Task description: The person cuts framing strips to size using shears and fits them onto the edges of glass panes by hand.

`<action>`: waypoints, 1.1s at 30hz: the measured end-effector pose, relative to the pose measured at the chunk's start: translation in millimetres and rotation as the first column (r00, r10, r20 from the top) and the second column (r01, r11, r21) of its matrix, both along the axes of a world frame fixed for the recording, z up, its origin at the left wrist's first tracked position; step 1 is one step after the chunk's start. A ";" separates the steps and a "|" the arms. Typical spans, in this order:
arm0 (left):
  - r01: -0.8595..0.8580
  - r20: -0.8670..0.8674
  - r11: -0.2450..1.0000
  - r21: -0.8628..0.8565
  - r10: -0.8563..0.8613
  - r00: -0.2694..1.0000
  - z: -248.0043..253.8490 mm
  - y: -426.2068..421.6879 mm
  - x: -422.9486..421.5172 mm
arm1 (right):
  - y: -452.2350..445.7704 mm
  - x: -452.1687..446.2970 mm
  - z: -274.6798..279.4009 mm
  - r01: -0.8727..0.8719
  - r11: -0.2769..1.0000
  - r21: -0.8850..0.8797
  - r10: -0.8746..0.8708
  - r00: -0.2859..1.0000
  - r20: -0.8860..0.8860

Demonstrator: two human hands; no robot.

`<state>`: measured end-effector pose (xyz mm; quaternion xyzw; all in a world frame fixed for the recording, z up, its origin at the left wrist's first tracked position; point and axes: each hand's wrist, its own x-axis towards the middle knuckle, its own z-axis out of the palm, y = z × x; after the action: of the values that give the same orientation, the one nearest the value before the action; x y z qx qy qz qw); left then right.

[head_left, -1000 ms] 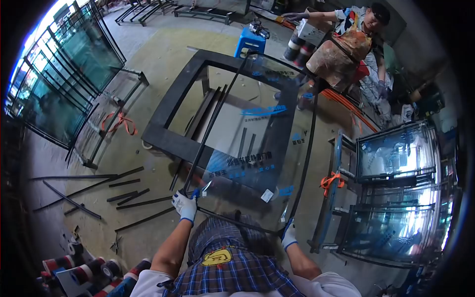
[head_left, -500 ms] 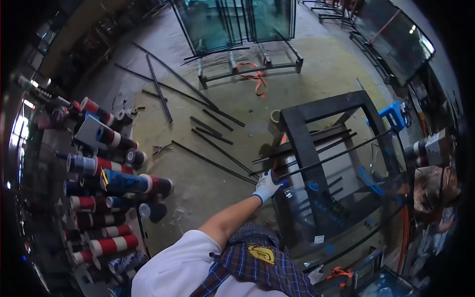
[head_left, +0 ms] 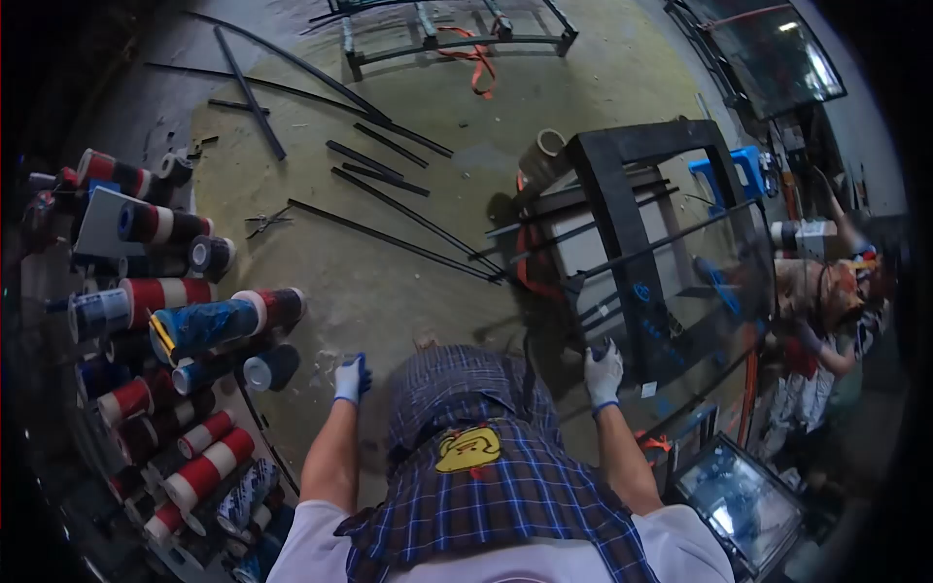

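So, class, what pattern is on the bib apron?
The bib apron is dark plaid with blue lines and a yellow cartoon patch; the head view shows it best.

The left hand [head_left: 352,377], earlier at a corner of the printed glass pane [head_left: 721,282], is now away from it, above the floor [head_left: 330,325]. The right hand [head_left: 604,373] is nearer that corner, by the pane's edge. The view has swung left, bringing more rolls [head_left: 225,464] into sight.

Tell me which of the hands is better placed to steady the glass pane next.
Right, most likely: the right hand is right by the glass pane's edge, though contact is unclear. The left hand hangs well away from it.
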<state>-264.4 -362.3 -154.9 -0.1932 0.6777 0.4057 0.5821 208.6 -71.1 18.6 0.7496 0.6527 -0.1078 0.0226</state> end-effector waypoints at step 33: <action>-0.110 -0.076 0.992 -0.061 0.105 0.992 62.0 7.2 -125.4 | 41.2 -41.7 -39.1 0.406 0.914 -0.001 -0.406 0.913 0.041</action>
<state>-389.8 -355.1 -92.9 -0.2334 0.6997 0.4211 0.5278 166.9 -30.0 -20.5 0.8707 0.4817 -0.0983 0.0163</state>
